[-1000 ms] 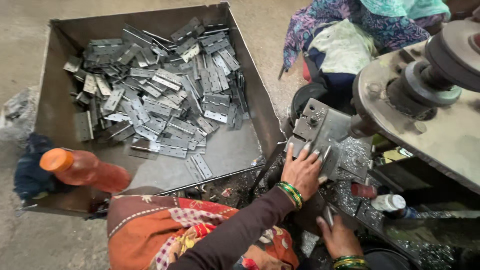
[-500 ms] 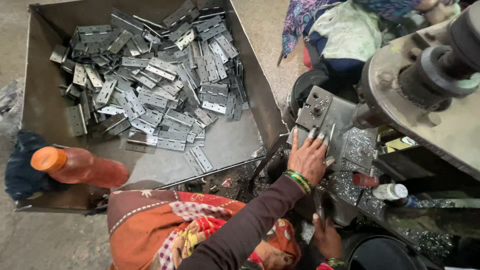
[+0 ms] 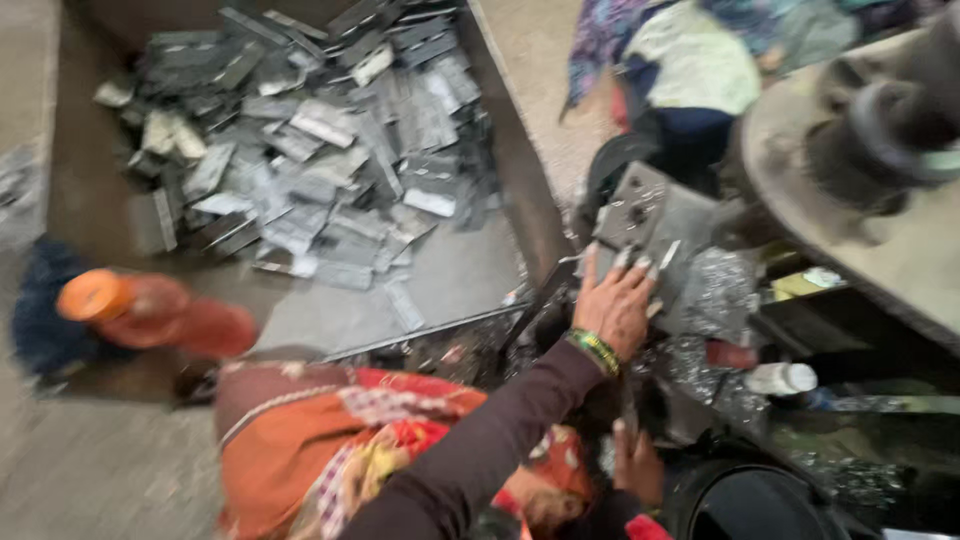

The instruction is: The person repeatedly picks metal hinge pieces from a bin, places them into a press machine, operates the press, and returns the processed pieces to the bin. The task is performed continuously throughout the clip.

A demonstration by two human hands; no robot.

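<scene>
The left hand [image 3: 612, 305] lies flat against the grey metal block [image 3: 640, 215] of a press machine [image 3: 860, 200], fingers spread and fingertips [image 3: 622, 260] pressing thin bright metal strips [image 3: 668, 255] against the block's lower edge. This hand's grip is spread, holding the strips by pressure more than by a pinch. Green bangles [image 3: 597, 350] ring the wrist, and a dark sleeve [image 3: 480, 450] runs back toward the camera.

The right hand [image 3: 635, 465] sits lower, near the bottom edge, just beside a dark round rim [image 3: 740, 500]. Only its back and a few fingers show, so I cannot tell whether its grip is shut on anything.

Judging from how things lie, the step in hand is seating or steadying a strip at the machine's block. Any next move there would call for the fingers to stay outside the block's working faces and for the strip to sit square, since the pieces are thin and likely sharp-edged.

To the left stands a big open metal bin [image 3: 520, 190], piled with flat grey metal pieces [image 3: 320, 150], well apart from both hands. An orange bottle [image 3: 150, 310] lies tilted near the bin's near corner. A small white bottle [image 3: 785, 378] rests to the right of the block amid shiny scraps [image 3: 715, 290].

The whole view is smeared by motion. The strips' exact number and shape are hard to make out, the machine is cut off at the right edge, and patterned cloth [image 3: 330, 440] hides the lap and whatever lies below it.
</scene>
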